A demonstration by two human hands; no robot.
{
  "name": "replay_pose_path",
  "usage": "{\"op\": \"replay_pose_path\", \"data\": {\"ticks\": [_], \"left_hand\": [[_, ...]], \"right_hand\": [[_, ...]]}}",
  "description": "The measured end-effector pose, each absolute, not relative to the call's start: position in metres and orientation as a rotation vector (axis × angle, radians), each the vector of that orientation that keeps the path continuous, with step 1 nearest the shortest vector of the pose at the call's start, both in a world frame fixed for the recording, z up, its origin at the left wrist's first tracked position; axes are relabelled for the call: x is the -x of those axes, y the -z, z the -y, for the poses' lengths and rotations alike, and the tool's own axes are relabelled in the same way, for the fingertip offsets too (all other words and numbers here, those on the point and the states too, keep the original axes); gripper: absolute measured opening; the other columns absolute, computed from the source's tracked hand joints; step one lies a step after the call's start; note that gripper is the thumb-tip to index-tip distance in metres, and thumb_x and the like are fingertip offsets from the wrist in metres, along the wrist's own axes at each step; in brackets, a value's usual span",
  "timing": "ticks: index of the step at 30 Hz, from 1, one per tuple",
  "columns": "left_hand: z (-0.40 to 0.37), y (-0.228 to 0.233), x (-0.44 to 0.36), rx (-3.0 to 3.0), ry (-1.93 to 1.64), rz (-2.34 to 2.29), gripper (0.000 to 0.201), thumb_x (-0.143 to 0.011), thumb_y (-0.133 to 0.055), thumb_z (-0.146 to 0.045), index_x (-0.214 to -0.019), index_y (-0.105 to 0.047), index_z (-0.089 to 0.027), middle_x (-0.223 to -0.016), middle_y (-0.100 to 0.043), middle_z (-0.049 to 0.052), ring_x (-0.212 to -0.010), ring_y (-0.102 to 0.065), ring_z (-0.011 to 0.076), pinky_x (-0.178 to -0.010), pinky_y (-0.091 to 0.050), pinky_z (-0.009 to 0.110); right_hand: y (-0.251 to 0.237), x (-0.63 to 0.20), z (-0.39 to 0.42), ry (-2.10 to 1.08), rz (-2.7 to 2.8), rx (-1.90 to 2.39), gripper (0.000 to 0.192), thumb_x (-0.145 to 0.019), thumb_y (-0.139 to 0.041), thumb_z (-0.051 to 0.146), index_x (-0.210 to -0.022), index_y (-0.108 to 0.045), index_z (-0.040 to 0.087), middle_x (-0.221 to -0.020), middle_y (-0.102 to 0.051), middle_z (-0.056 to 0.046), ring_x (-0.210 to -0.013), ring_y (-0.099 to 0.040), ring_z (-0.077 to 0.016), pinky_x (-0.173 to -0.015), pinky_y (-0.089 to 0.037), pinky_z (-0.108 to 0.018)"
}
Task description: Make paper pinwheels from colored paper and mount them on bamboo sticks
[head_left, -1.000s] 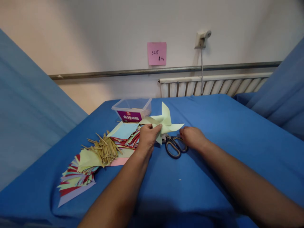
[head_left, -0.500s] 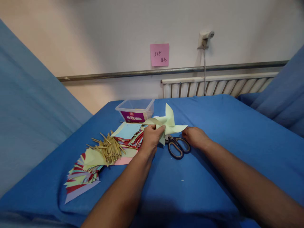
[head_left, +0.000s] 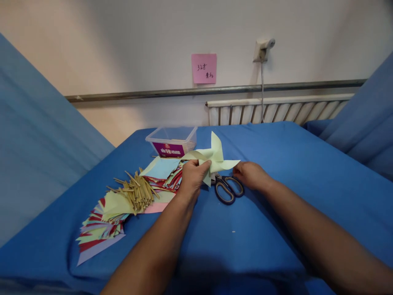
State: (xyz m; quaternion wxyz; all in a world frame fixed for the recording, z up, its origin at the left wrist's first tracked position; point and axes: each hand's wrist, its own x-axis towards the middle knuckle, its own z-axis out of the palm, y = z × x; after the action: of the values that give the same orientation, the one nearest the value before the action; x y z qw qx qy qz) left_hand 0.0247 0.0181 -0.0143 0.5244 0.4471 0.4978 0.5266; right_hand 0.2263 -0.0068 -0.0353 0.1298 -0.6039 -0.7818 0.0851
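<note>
My left hand (head_left: 192,177) pinches the middle of a pale green paper pinwheel (head_left: 215,156) and holds it just above the blue cloth. My right hand (head_left: 250,175) rests with curled fingers on the cloth at the pinwheel's right tip; whether it touches the paper I cannot tell. Black-handled scissors (head_left: 227,189) lie flat between the two hands, their blades hidden under the pinwheel.
To the left lie a spread of coloured paper pieces (head_left: 101,227) and a heap of short wooden sticks (head_left: 138,192). A clear plastic box (head_left: 172,142) with a purple label stands behind them. Blue cloth (head_left: 276,221) covers the table; a radiator (head_left: 276,111) lines the wall.
Both hands keep their places on the pinwheel and beside the scissors. Only the view has shifted slightly.
</note>
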Motion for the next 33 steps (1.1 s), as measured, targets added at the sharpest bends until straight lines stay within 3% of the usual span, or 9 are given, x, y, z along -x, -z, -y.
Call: {"op": "replay_pose_path", "data": {"ticks": [5,12,33], "left_hand": [[-0.019,0.014,-0.025,-1.088,-1.270,-1.183,0.033,-0.052,-0.080,-0.033,-0.072,-0.071,-0.009,-0.069,-0.070,0.008,-0.055,-0.062,0.0171,-0.050,-0.047,0.026],[-0.017,0.014,-0.025,-1.079,-1.256,-1.175,0.033,-0.052,-0.080,-0.033,-0.073,-0.071,-0.009,-0.068,-0.070,0.007,-0.054,-0.062,0.0171,-0.050,-0.046,0.026],[-0.016,0.013,-0.025,-1.079,-1.267,-1.172,0.032,-0.053,-0.080,-0.033,-0.073,-0.070,-0.010,-0.066,-0.070,0.006,-0.051,-0.060,0.0152,-0.048,-0.046,0.025]], "right_hand": [[0.033,-0.218,0.009,-0.222,2.323,1.751,0.021,-0.086,-0.053,0.027,-0.078,-0.071,0.019,-0.083,-0.072,-0.009,-0.073,-0.062,-0.0206,-0.062,-0.037,-0.029],[0.031,-0.213,0.011,-0.082,2.456,1.844,0.027,-0.089,-0.046,0.023,-0.092,-0.072,0.017,-0.097,-0.073,-0.011,-0.083,-0.066,-0.0221,-0.067,-0.043,-0.028],[0.040,-0.213,0.011,-0.057,2.365,1.838,0.024,-0.087,-0.047,0.020,-0.082,-0.070,0.018,-0.088,-0.073,-0.011,-0.074,-0.066,-0.0213,-0.062,-0.040,-0.029]]}}
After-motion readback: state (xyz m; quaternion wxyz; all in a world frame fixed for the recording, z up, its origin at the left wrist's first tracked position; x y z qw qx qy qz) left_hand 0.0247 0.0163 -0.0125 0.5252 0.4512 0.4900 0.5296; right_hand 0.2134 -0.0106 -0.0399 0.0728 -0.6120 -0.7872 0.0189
